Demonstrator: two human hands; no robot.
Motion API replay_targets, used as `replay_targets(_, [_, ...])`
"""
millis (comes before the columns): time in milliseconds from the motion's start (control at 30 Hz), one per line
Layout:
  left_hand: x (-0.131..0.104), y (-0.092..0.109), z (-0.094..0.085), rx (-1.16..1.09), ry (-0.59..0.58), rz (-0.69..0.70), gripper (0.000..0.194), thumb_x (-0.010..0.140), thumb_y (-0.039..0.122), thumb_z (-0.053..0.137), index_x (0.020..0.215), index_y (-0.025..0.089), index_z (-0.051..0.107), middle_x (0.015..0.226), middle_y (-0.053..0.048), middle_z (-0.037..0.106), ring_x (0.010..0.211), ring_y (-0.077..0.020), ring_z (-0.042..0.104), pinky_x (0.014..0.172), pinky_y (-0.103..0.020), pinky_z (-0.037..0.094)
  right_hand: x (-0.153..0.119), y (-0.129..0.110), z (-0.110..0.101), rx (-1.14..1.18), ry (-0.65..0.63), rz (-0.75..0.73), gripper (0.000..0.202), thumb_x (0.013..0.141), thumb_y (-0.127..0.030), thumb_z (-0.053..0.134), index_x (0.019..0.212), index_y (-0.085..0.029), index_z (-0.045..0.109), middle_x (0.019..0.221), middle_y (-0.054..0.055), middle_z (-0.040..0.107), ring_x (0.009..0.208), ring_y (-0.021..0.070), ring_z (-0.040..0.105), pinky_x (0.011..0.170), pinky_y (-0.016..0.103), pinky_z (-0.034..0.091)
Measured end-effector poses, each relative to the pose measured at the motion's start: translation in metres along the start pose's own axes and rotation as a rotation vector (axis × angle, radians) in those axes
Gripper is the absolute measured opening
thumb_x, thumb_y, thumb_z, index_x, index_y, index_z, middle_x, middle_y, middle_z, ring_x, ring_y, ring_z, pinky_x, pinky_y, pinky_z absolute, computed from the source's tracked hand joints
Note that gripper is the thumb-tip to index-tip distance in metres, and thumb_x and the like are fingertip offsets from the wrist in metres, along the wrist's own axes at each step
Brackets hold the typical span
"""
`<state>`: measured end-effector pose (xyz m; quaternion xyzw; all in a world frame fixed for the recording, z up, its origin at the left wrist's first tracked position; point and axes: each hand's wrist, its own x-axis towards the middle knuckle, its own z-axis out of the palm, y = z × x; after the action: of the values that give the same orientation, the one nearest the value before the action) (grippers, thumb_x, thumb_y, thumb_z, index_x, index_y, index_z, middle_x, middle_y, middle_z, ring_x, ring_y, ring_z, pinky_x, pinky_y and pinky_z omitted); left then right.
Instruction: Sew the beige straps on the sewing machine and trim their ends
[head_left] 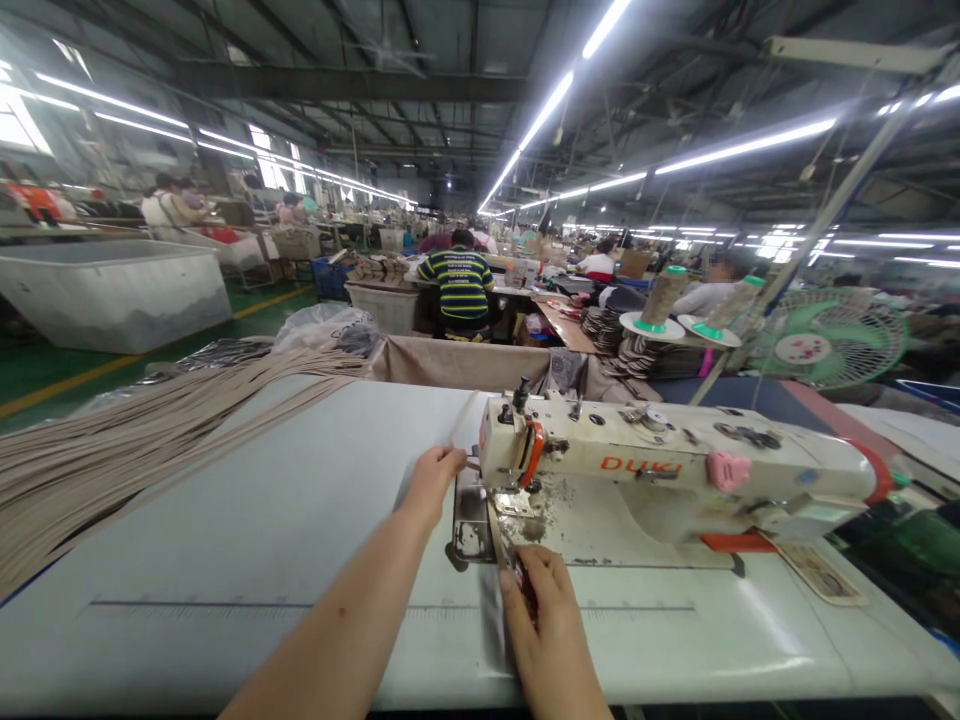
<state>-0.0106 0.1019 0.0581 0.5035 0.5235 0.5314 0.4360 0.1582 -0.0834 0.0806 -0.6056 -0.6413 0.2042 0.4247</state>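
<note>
My left hand (433,482) is beside the needle end of a white sewing machine (600,440), its fingers pinched on a narrow beige fabric strip (472,463). In front of the presser foot, a length of narrow strip (498,530) runs from the metal plate toward me. My right hand (551,620) is closed around its near end, low on the machine bed. A small dark red object (527,592) shows between the right thumb and fingers; its kind is partly hidden. The needle tip cannot be made out.
A thick bundle of long beige strips (187,430) lies on the left of the white table (247,550). A fabric-lined bin (450,362) stands behind the table. Thread cones (664,298) and a green fan (832,340) are at right. A person (456,280) sits ahead.
</note>
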Motion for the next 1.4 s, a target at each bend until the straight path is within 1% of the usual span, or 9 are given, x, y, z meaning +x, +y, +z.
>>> replay_targets(167, [-0.034,0.008,-0.019,-0.304,0.034,-0.085,0.04,0.074,0.055,0.071,0.078,0.018,0.06,0.083,-0.007,0.072,0.087,-0.0216,0.073,0.091,-0.039,0.061,-0.002,-0.021,0.004,0.142,-0.139,0.022,0.03,0.101,-0.047,0.049,0.102,-0.023,0.067,0.1,0.008,0.068,0.095,0.0224,0.064,0.089,0.036,0.052])
replay_targets(233, [-0.05,0.01,-0.03,-0.355,0.049,-0.103,0.043,0.071,0.056,0.077,0.079,0.017,0.061,0.083,-0.007,0.073,0.088,-0.021,0.073,0.095,-0.039,0.06,-0.002,-0.025,0.013,0.248,-0.26,0.119,0.039,0.098,-0.059,0.05,0.095,-0.023,0.064,0.086,0.003,0.066,0.077,0.0183,0.061,0.073,0.032,0.05])
replay_targets(367, [-0.08,0.01,-0.052,-0.353,0.077,-0.122,0.046,0.067,0.056,0.085,0.083,0.017,0.065,0.087,-0.006,0.076,0.089,-0.0199,0.073,0.09,-0.032,0.058,0.003,-0.022,0.037,0.546,-0.422,0.361,0.066,0.081,-0.085,0.053,0.091,-0.02,0.064,0.068,-0.004,0.057,0.051,0.0098,0.045,0.048,0.025,0.033])
replay_targets(467, [-0.098,0.009,-0.066,-0.281,0.074,-0.101,0.046,0.07,0.058,0.084,0.086,0.019,0.067,0.091,-0.006,0.078,0.09,-0.0216,0.074,0.083,-0.029,0.058,0.009,-0.021,0.047,0.714,-0.462,0.474,0.073,0.074,-0.086,0.062,0.097,-0.017,0.068,0.07,-0.003,0.06,0.05,0.0072,0.044,0.046,0.023,0.026])
replay_targets(700, [-0.131,0.017,-0.088,-0.134,0.105,0.035,0.039,0.079,0.058,0.078,0.091,0.022,0.068,0.105,-0.008,0.08,0.109,-0.0262,0.074,0.099,-0.036,0.057,0.029,-0.027,0.056,0.819,-0.507,0.514,0.067,0.072,-0.078,0.072,0.09,-0.014,0.07,0.067,-0.001,0.063,0.047,0.0051,0.04,0.046,0.022,0.019])
replay_targets(1067, [-0.162,0.015,-0.112,-0.061,0.11,0.096,0.031,0.084,0.053,0.074,0.093,0.024,0.07,0.109,-0.009,0.079,0.112,-0.0275,0.073,0.103,-0.039,0.058,0.046,-0.041,0.071,0.826,-0.644,0.471,0.065,0.067,-0.079,0.073,0.082,-0.015,0.068,0.057,-0.007,0.045,0.046,0.0045,0.024,0.047,0.024,0.012])
replay_targets(1233, [-0.169,0.018,-0.122,-0.046,0.098,0.039,0.034,0.084,0.055,0.074,0.093,0.023,0.069,0.108,-0.009,0.079,0.112,-0.0281,0.073,0.103,-0.04,0.058,0.042,-0.047,0.064,0.699,-0.601,0.345,0.054,0.082,-0.073,0.06,0.084,-0.019,0.063,0.058,-0.009,0.04,0.049,0.0074,0.026,0.049,0.024,0.019])
replay_targets(1333, [-0.17,0.02,-0.134,-0.002,0.072,-0.002,0.037,0.084,0.059,0.073,0.091,0.023,0.069,0.102,-0.009,0.079,0.107,-0.028,0.074,0.098,-0.039,0.059,0.034,-0.045,0.053,0.541,-0.465,0.248,0.04,0.079,-0.056,0.072,0.07,-0.023,0.051,0.061,-0.007,0.041,0.06,0.0119,0.038,0.059,0.026,0.03])
replay_targets(1400, [-0.169,0.022,-0.146,0.028,0.04,-0.009,0.04,0.084,0.061,0.072,0.091,0.022,0.069,0.102,-0.009,0.077,0.105,-0.0277,0.073,0.094,-0.037,0.06,0.026,-0.037,0.044,0.278,-0.307,0.139,0.032,0.081,-0.041,0.073,0.068,-0.023,0.05,0.07,-0.003,0.048,0.07,0.0157,0.045,0.068,0.03,0.036])
